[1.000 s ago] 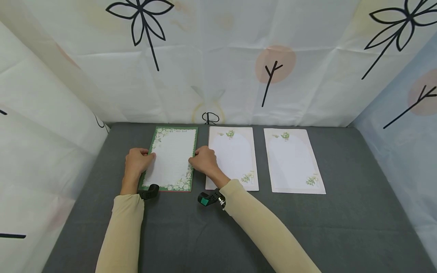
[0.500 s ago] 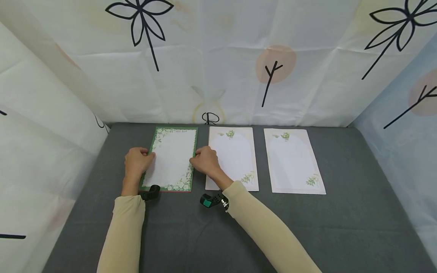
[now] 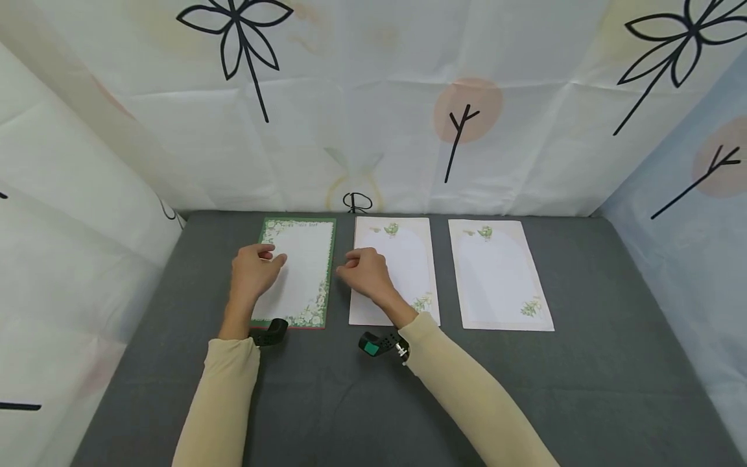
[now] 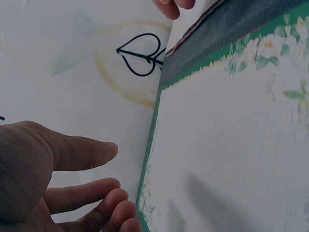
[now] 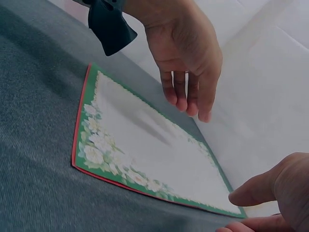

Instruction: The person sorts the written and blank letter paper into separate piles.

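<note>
A stack of paper [image 3: 303, 272] with a green floral border lies flat at the left; a thin red edge shows beneath it in the right wrist view. My left hand [image 3: 252, 275] hovers over its left part, holding nothing, thumb and fingers apart in the left wrist view. My right hand [image 3: 367, 275] is raised beside the stack's right edge, overlapping a second sheet [image 3: 408, 266] in the head view. That sheet is pale, with green leaf prints. In the right wrist view the right thumb and fingers [image 5: 256, 188] are separated with nothing between them.
A third pale sheet with leaf prints [image 3: 498, 279] lies to the right of the middle one. Grey cloth [image 3: 350, 402] covers the table. White patterned curtains [image 3: 362, 97] stand along the back and both sides.
Both hands have let go of the green-bordered stack's edges. The left hand has lifted and moved right over it; the right hand has moved away to the right. The papers stay put.
</note>
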Motion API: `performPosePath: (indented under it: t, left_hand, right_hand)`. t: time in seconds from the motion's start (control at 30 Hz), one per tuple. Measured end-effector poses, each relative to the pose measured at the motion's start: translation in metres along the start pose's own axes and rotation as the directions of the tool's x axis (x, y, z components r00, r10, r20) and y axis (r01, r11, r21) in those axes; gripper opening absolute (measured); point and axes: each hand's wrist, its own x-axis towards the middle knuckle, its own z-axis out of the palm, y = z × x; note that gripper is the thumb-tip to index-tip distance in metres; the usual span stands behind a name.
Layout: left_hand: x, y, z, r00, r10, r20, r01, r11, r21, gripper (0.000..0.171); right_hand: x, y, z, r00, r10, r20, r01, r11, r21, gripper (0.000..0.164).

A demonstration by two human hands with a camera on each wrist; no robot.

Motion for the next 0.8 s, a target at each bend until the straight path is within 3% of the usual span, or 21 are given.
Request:
performPosePath:
  t: [0.3, 0.8]
  left_hand:
    - [-0.003, 0.014, 0.022, 0.993, 0.107, 0.041, -0.101, 0.985, -0.137, 0.04]
    - [-0.01, 0.037, 0.062, 0.981, 0.158, 0.114, -0.129, 0.965, -0.227, 0.036]
  right_hand:
    - [-0.003, 0.013, -0.026, 0.998, -0.016, -0.054, 0.016, 1.0, 0.003, 0.035]
    - [-0.011, 0.04, -0.066, 0.988, -0.014, -0.157, 0.01, 1.0, -0.028, 0.031]
